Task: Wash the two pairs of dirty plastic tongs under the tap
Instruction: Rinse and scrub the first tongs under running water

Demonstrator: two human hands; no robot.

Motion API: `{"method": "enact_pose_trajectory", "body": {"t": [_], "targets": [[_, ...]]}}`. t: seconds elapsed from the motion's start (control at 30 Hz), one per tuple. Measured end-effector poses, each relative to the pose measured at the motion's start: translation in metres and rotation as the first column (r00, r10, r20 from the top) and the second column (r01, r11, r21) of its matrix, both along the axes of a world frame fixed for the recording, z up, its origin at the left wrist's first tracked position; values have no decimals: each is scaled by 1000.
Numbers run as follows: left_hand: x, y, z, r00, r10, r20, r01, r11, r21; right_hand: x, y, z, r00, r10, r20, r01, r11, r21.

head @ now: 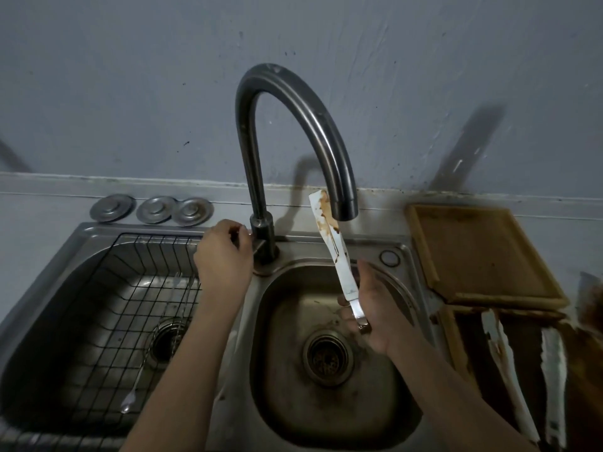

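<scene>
Double sink (404, 256) set in the desk; tap (295, 125) arches over the right basin; right hand (378, 308), grip clamped on the stained tongs (332, 243), holds them tips-up beside the spout; left hand (223, 252), fingers curled, pinches the tap lever; second tongs (509, 363) lie near right.

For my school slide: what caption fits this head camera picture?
Right hand holds dirty tongs under the tap; left hand at its handle.
</scene>
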State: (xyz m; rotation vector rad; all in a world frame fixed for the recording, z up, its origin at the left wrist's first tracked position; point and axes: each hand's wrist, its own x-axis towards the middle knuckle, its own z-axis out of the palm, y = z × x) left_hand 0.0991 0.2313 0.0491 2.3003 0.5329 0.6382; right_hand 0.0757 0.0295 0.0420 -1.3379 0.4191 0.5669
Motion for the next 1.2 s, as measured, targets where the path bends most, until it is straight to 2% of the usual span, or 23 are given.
{"method": "enact_pose_trajectory", "body": {"t": [0.17,0.33,0.57,1.2], "targets": [[5,6,-5,998,51,22,-49,994,-93,5,6,-9,998,-4,-59,10,996,93],[2,7,-9,991,109,70,-86,957,-276,4,11,-14,993,-13,-115,28,992,127],[-2,9,-14,991,76,111,-35,944,-328,3,11,-15,994,-17,-108,28,994,103],[-15,13,-21,992,108,72,-69,911,-407,-2,13,-13,997,25,-72,-17,994,108]]}}
